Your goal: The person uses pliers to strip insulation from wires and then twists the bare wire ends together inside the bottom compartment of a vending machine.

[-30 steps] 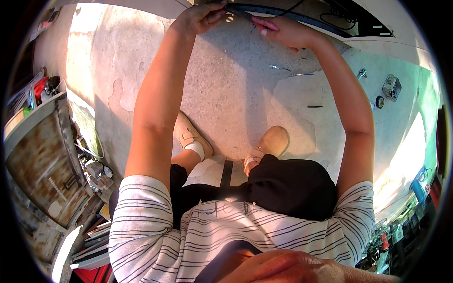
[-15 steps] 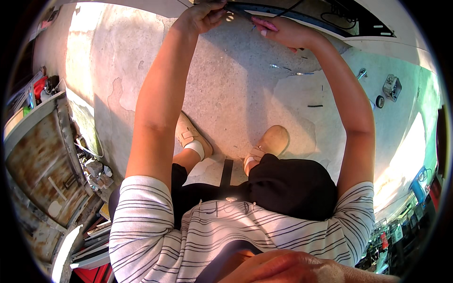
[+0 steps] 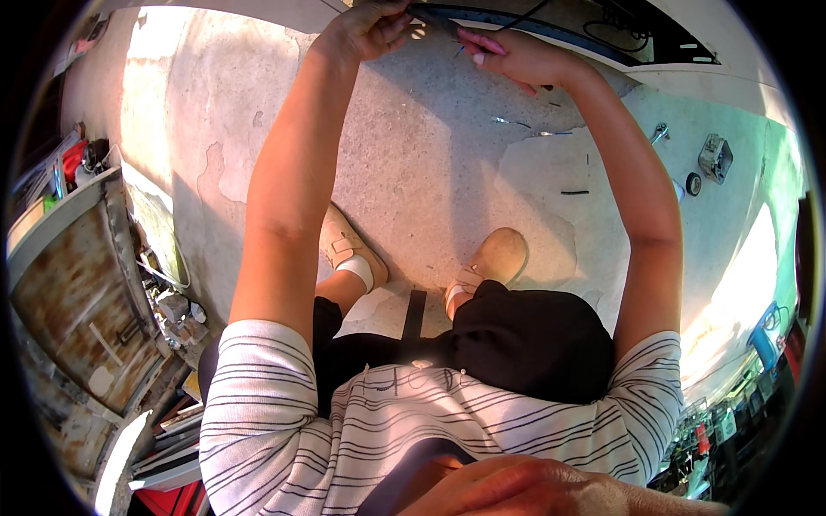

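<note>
At the top of the head view, both my arms reach forward to the edge of a white panel with a dark opening (image 3: 680, 34). My right hand (image 3: 529, 58) is wrapped round red-handled pliers (image 3: 482, 39); their dark jaws point left toward my other hand. My left hand (image 3: 372, 31) is closed in a pinch near the tip of the jaws. What its fingers hold is too small and too near the picture's edge to make out. A thin black cable (image 3: 527, 15) runs up from beside the pliers into the opening.
On the concrete floor lie short wire pieces (image 3: 555, 134), a black strip (image 3: 574, 193), a wrench-like metal tool (image 3: 660, 133), a roll of black tape (image 3: 693, 184) and a metal box (image 3: 715, 159). A rusty panel (image 3: 82, 301) leans at the left. A blue tool (image 3: 761, 337) lies at the right.
The lower red handle of the pliers has come further into view below my right hand, so the handles look spread wider. My left hand has barely moved.
</note>
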Demonstrator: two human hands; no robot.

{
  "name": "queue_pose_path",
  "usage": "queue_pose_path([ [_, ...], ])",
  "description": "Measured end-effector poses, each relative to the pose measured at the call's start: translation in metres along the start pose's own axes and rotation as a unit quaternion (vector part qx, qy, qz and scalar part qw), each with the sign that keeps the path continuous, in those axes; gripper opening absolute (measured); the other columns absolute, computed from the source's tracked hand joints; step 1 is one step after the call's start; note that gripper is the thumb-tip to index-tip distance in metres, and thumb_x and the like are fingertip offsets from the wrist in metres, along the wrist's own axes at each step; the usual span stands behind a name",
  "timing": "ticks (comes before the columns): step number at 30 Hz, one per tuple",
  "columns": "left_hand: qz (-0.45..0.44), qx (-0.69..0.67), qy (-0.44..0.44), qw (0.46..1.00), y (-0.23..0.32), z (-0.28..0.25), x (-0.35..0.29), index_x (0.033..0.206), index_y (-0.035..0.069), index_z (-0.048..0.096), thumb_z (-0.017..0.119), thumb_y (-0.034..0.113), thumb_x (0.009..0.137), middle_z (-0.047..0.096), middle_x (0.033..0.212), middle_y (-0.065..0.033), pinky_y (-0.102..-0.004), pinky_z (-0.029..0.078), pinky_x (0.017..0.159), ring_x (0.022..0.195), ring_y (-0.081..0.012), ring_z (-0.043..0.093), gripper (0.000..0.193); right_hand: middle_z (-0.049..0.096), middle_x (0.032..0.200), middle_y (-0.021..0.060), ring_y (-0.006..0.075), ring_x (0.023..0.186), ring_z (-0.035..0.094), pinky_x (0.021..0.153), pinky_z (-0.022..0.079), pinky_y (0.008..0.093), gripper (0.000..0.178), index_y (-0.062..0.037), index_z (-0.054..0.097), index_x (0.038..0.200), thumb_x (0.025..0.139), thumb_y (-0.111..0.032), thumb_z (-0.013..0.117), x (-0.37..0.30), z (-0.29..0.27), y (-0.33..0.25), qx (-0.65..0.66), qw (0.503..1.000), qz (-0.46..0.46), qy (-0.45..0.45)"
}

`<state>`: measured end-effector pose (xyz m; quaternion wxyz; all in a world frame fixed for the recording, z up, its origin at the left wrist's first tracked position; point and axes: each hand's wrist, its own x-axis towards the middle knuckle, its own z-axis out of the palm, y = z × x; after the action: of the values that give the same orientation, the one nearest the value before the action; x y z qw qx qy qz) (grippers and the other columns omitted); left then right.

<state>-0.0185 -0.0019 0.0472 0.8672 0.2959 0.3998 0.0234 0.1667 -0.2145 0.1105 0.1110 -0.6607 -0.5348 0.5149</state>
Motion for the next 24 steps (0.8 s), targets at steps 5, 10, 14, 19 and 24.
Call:
queue_pose_path([
  [5, -0.013, 0.005, 0.007, 1.0, 0.006, -0.002, 0.001, 0.101, 0.007, 0.067, 0.064, 0.022, 0.096, 0.073, 0.089, -0.0067, -0.0398, 0.061, 0.08, 0.07, -0.0152, 0.07, 0.016, 0.061, 0.08, 0.0063, 0.0133, 0.034, 0.048, 0.037, 0.045, 0.031, 0.028, -0.0089, 0.049, 0.126, 0.103, -0.023, 0.047, 0.008, 0.007, 0.014, 0.049, 0.996, -0.066, 0.036],
  [10, -0.017, 0.044, 0.018, 0.999, 0.005, 0.0, 0.004, 0.104, 0.007, 0.066, 0.062, 0.02, 0.097, 0.073, 0.087, -0.0065, -0.0402, 0.061, 0.08, 0.065, -0.0133, 0.068, 0.015, 0.062, 0.071, 0.0065, 0.0139, 0.033, 0.048, 0.036, 0.045, 0.0313, 0.021, -0.0088, 0.053, 0.116, 0.102, -0.022, 0.046, 0.005, 0.004, 0.011, 0.045, 0.998, -0.048, 0.026],
  [14, -0.015, 0.046, 0.037, 0.998, 0.005, 0.002, 0.008, 0.102, 0.009, 0.067, 0.062, 0.02, 0.097, 0.072, 0.082, -0.0051, -0.0379, 0.061, 0.078, 0.062, -0.0124, 0.066, 0.012, 0.063, 0.076, 0.008, 0.0151, 0.033, 0.046, 0.037, 0.046, 0.0309, 0.03, -0.01, 0.052, 0.128, 0.102, -0.024, 0.045, 0.001, 0.006, 0.007, 0.056, 0.997, -0.041, 0.046],
  [19, -0.014, 0.055, 0.062, 0.996, 0.004, -0.009, 0.014, 0.097, 0.011, 0.066, 0.065, 0.02, 0.096, 0.068, 0.072, -0.0014, -0.0357, 0.061, 0.072, 0.057, -0.0117, 0.064, 0.009, 0.062, 0.077, 0.0062, 0.016, 0.032, 0.043, 0.034, 0.044, 0.0319, 0.049, -0.0166, 0.038, 0.15, 0.103, -0.029, 0.043, -0.002, 0.017, -0.001, 0.041, 0.995, -0.031, 0.09],
  [24, -0.007, 0.073, 0.084, 0.994, 0.001, -0.004, 0.019, 0.093, 0.013, 0.066, 0.068, 0.02, 0.093, 0.065, 0.068, 0.0011, -0.0342, 0.061, 0.07, 0.054, -0.0108, 0.061, 0.007, 0.063, 0.077, 0.0065, 0.0172, 0.043, 0.051, 0.036, 0.042, 0.0313, 0.043, -0.0135, 0.049, 0.138, 0.103, -0.037, 0.045, -0.002, 0.023, -0.002, 0.077, 0.994, 0.006, 0.078],
])
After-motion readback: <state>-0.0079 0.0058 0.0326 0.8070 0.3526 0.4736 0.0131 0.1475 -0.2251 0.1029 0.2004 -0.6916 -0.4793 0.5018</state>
